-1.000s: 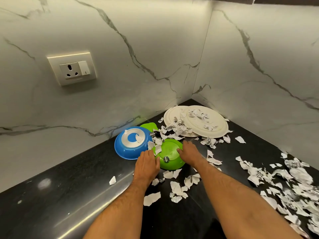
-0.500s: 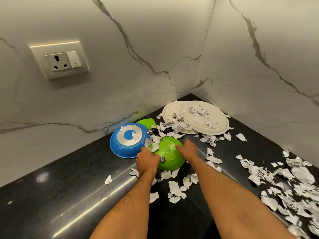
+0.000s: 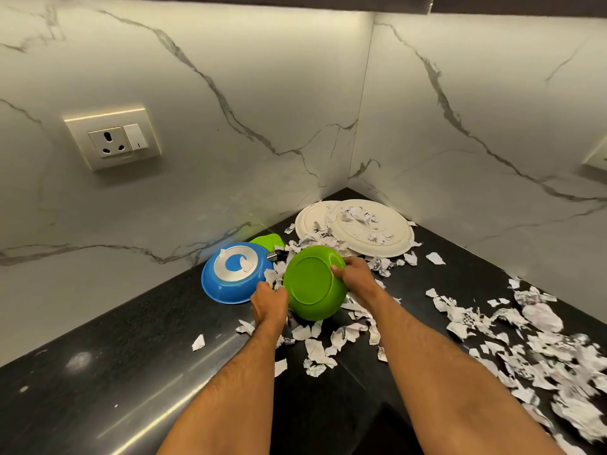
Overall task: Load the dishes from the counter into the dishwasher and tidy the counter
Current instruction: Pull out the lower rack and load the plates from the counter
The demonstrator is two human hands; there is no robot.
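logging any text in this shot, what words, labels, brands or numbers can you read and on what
No text can be read anywhere in this view.
torn paper scraps: dark printed marks and a checkered patch, too small and blurred to read.
green bowl, gripped by the left hand and right hand: plain underside, nothing legible.
blue bowl: white ring on its base, no lettering.
wall socket: only a small mark on the switch, not readable.
white plates: no print.

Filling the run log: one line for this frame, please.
left hand: holds green bowl | right hand: grips its rim | bowl: tilted, base to camera | counter: paper scraps
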